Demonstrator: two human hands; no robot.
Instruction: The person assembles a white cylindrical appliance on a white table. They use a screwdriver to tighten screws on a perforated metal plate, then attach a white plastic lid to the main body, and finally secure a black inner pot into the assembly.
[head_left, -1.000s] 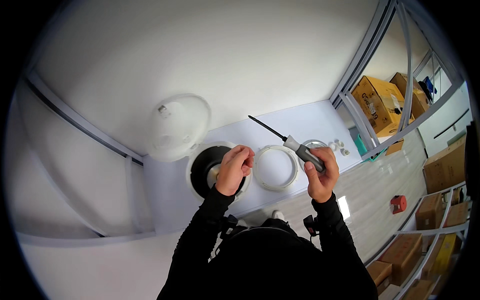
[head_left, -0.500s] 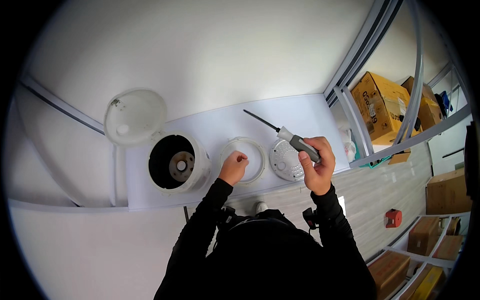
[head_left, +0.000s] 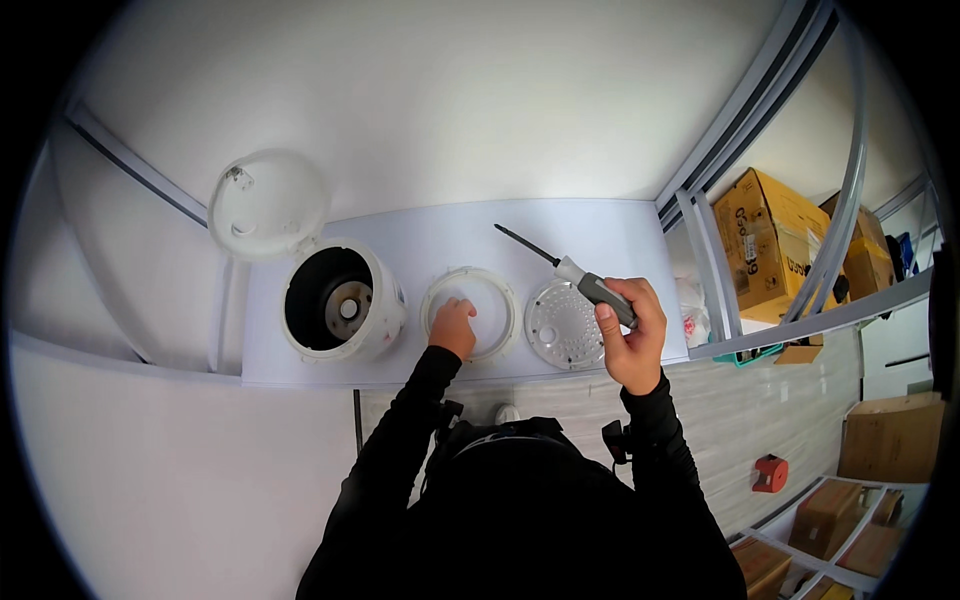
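So, going left to right: the round white lid [head_left: 268, 205] is swung back toward the wall, up against the top edge of the white drum [head_left: 388, 312]. You can see straight into the drum's dark inside, with a metal disc [head_left: 350, 308] down in there.

Here's the bit that changed. A second ago the left hand [head_left: 452, 328] was in front of the drum's mouth; now it's over at the white ring [head_left: 513, 322] lying on the bench [head_left: 420, 225], down at the ring's left inner side. Its fingers are curled in (tips are hidden, so I can't tell if it's pinching anything or even touching the ring). My read: attention has moved off the drum and onto the ring.

Next along is the perforated disc [head_left: 563, 328], flat on the bench just beside the ring and partly covered from this angle. In front of it in the view, the right hand [head_left: 634, 335] still has its fingers wrapped snugly around the grey handle of the screwdriver [head_left: 572, 270]. Shaft's pointing up and left, tip not on any screw I can see. That grip hasn't really changed, so I'd call the driver idle at this moment, with the left hand doing the work.
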